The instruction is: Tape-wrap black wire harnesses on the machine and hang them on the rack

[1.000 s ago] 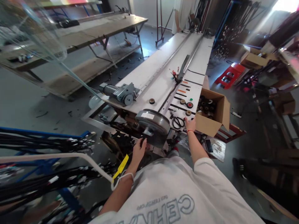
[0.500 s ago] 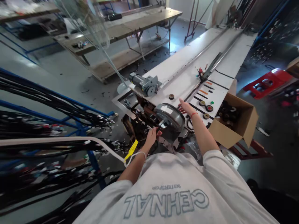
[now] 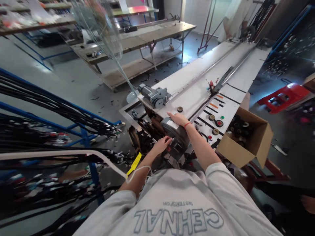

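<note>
At the near end of the white table [image 3: 180,83] sits a round dark-grey machine housing [image 3: 181,135]. My right hand [image 3: 177,118], a red string at its wrist, lies over the top of that housing with fingers stretched out. Low on the housing's near left side is my left hand [image 3: 162,145], its fingers drawn together; what they hold, if anything, is hidden. A tape roll [image 3: 180,109] lies on the table just beyond my right hand. Beside the housing on the left is a grey motor with a pulley [image 3: 158,102].
An open cardboard box [image 3: 262,134] of dark rolls stands at the table's right edge. Several tape rolls [image 3: 215,131] lie near it. Black cable bundles hang on a blue rack [image 3: 85,136] at left. A fan [image 3: 108,39] stands beyond; a person [image 3: 233,23] is at the far end.
My right hand has moved left from the table surface onto the top of the housing. My left hand has shifted slightly right, closer against the housing. The view has tilted up a little.
</note>
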A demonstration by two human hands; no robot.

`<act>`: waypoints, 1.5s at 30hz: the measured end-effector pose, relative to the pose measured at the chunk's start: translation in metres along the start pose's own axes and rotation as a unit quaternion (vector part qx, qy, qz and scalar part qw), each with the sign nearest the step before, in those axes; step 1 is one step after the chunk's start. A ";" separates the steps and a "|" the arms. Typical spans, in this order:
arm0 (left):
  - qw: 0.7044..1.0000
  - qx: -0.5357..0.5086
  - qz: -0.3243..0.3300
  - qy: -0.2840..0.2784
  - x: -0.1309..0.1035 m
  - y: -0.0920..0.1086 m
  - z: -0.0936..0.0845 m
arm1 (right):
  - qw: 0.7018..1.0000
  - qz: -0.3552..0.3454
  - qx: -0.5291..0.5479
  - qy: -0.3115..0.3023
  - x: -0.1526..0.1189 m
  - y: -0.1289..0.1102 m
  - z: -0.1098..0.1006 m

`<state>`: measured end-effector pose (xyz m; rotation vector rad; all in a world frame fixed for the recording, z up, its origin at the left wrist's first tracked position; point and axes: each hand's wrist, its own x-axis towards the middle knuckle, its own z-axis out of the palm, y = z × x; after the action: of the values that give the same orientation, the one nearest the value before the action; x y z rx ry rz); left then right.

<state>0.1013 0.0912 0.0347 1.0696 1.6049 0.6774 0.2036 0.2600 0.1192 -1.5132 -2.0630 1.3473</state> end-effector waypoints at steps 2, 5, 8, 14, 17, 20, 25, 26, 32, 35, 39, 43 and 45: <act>0.999 0.037 -0.008 0.004 -0.002 0.003 0.001 | 0.998 -0.052 0.008 -0.038 -0.017 0.016 -0.003; 0.987 0.155 -0.007 0.036 -0.008 0.010 0.008 | 0.993 -0.103 0.065 -0.005 -0.049 0.058 -0.007; 0.939 0.328 -0.024 0.099 -0.013 0.021 0.014 | 0.993 -0.003 -0.035 0.115 -0.081 0.110 -0.008; 0.891 0.426 -0.003 0.160 -0.013 0.039 -0.021 | 0.951 0.230 -0.138 0.156 -0.118 0.180 -0.021; 0.899 0.393 0.010 0.193 -0.008 0.042 -0.047 | 0.981 0.177 0.026 0.073 -0.143 0.184 -0.030; 0.923 0.350 0.016 0.160 -0.005 0.042 -0.059 | 0.972 0.006 0.227 -0.054 -0.175 0.165 -0.019; 0.942 0.312 0.005 0.128 -0.004 0.047 -0.061 | 0.777 0.003 0.441 -0.448 -0.168 0.103 0.044; 0.943 0.309 0.003 0.120 -0.004 0.049 -0.060 | 0.747 0.034 0.441 -0.497 -0.155 0.092 0.058; 0.882 0.425 -0.007 0.203 0.004 0.047 -0.066 | 0.832 0.132 0.369 -0.393 -0.123 0.066 0.076; 0.879 0.434 -0.034 0.195 0.007 0.033 -0.074 | 0.840 0.070 0.333 -0.424 -0.168 0.076 0.028; 0.988 0.140 -0.013 -0.061 -0.003 0.005 -0.059 | 0.880 0.067 0.328 -0.336 -0.205 0.110 -0.032; 0.978 -0.188 0.051 -0.078 -0.022 -0.013 -0.018 | 0.976 0.194 0.085 -0.045 -0.169 0.156 -0.037; 0.961 -0.264 0.085 -0.017 -0.030 -0.014 -0.003 | 0.969 0.226 -0.098 0.025 -0.145 0.171 -0.027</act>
<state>0.0962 0.0581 0.0370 0.8158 1.2076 1.1215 0.3899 0.1570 0.0439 -2.1821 -1.9395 1.2514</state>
